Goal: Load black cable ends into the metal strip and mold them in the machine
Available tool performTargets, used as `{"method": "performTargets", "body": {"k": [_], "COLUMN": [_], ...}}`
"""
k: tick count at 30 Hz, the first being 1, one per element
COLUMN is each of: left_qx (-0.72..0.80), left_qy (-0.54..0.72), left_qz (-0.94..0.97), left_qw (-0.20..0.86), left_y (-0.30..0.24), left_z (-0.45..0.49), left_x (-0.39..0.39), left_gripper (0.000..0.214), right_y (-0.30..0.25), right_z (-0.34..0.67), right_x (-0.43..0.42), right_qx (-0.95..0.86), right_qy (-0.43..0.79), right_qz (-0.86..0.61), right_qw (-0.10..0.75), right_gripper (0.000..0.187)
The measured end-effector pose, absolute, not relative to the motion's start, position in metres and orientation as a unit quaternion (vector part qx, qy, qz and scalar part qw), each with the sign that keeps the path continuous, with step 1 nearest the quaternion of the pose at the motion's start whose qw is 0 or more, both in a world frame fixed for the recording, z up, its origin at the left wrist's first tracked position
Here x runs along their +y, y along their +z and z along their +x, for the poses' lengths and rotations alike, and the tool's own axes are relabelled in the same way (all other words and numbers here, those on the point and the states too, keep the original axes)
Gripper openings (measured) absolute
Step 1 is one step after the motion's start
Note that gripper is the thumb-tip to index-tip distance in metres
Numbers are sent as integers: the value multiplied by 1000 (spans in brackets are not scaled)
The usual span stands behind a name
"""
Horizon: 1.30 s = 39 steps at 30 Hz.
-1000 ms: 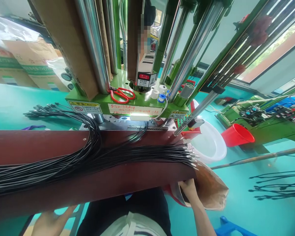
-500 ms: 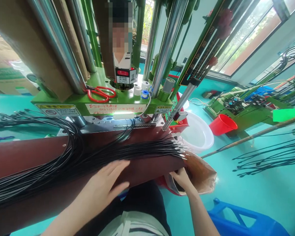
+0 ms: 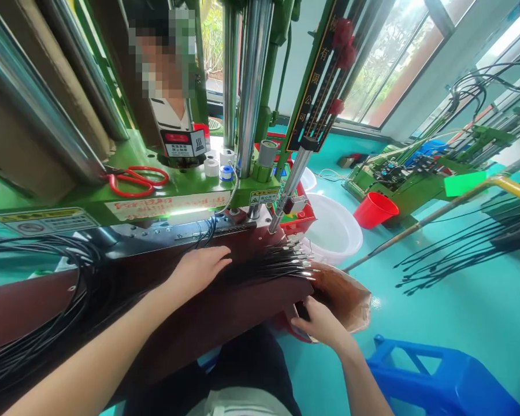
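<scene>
My left hand (image 3: 201, 267) lies over a long bundle of black cables (image 3: 260, 267) with its fingers stretched out; it is open. The cables run along a brown work surface (image 3: 251, 309), their metal ends gathered toward its right end. My right hand (image 3: 321, 325) is at the mouth of a brown paper bag (image 3: 351, 300) beside that end. Its thumb is apart from a bent finger, and the other fingertips are hidden, so I cannot tell whether it holds anything. A few cables rise behind my left hand into the metal plate (image 3: 182, 231) of a green press (image 3: 190, 199).
Red-handled scissors (image 3: 138, 180) and small white rolls (image 3: 211, 167) lie on the press ledge. Right of the press stand a white tub (image 3: 335, 228), a red bucket (image 3: 376, 211) and a blue stool (image 3: 442, 370). A person is behind the press.
My left hand has moved forward from the near side of the cables to over them. My right hand stays at the bag. The view has turned somewhat to the right.
</scene>
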<state>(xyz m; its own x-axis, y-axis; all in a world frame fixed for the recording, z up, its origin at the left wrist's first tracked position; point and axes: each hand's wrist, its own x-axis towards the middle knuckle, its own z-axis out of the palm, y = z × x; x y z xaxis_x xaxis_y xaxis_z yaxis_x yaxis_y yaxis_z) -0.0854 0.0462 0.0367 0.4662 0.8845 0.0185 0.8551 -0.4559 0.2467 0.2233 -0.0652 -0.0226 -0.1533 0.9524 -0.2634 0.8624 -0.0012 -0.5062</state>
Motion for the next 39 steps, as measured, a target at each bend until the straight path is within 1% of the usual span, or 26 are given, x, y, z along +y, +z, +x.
{"method": "performTargets", "body": {"k": [2,5,9,12,15,17,20,23,25,26,28,31,33,34,36,37,39], "left_qx": [530,511,495,493,478,492,522,507,485,483,500,510,491,480,465,462,460], "left_qy": [95,96,19,-31,-5,21,39,94,169,201,235,236,236,233,228,228,223], "left_qz": [835,845,859,863,870,864,851,856,856,846,802,697,643,626,607,601,596], "left_qw": [112,126,124,106,119,105,49,35,63,100,227,446,539,569,603,611,619], "left_y": [44,46,34,26,29,35,44,51,56,58,64,72,76,77,76,74,66], "left_z": [-91,-88,-71,-65,-68,-72,-76,-80,-84,-87,-92,-100,-102,-102,-100,-98,-94], "left_x": [46,43,40,44,48,48,42,35,31,29,23,13,6,2,-7,-11,-22], "left_gripper": [29,27,23,22,25,29,35,33,28,26,29,36,37,37,38,38,38], "right_y": [-9,7,16,19,23,25,31,38,43,44,45,43,43,45,53,58,68], "right_z": [218,207,193,188,187,187,183,175,167,163,151,129,113,106,96,93,93], "right_x": [-66,-65,-63,-66,-71,-74,-74,-70,-67,-65,-59,-44,-31,-24,-10,-5,4], "right_qx": [-720,-752,-779,-788,-793,-796,-802,-814,-814,-806,-764,-636,-538,-498,-444,-424,-394], "right_qy": [299,306,293,291,302,310,309,306,344,379,474,617,665,676,686,689,691], "right_qz": [-625,-583,-554,-543,-529,-521,-511,-494,-465,-446,-403,-330,-285,-265,-230,-216,-206], "right_qw": [44,25,-2,-10,0,5,4,6,50,85,170,327,432,475,529,547,570], "right_gripper": [38,32,30,35,43,45,40,32,33,33,33,37,46,50,54,53,41]}}
